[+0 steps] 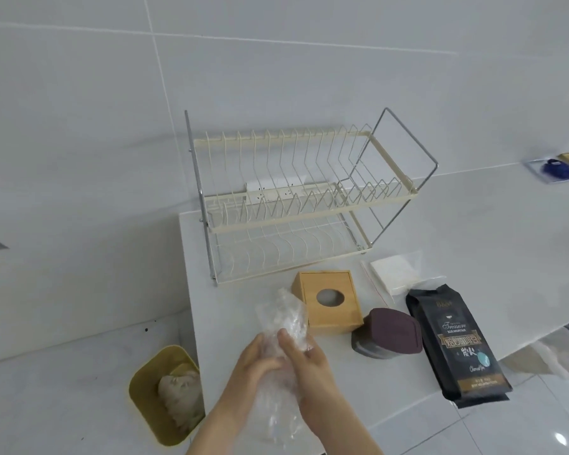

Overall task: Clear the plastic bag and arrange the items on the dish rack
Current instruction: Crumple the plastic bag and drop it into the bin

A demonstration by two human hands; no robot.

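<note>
Clear, crinkled plastic fills the middle foreground: the plastic bag (284, 326) is bunched up between both hands above the near edge of the white surface (391, 382). The left hand (255, 359) wraps its fingers (266, 364) around the bag from the left, and the right hand (309, 359) closes on it from the right, its fingers pressed into the film. Part of the bag sticks up above the hands and part trails down between the wrists.

Behind the bag, a two-tier dish rack (303, 198) with cream wire tiers and a metal frame stands near the back of the surface; both tiers hold nothing. In front of the rack lies a wooden box (329, 300) with a round hole in its top. Just right of it sits a dark maroon container (388, 333), and beside that a black coffee pouch (457, 346) lies flat, reaching the front edge. Behind the pouch is a white pad in a clear sleeve (395, 272).

On the floor to the left stands a yellow bin (145, 385) with crumpled material inside.
</note>
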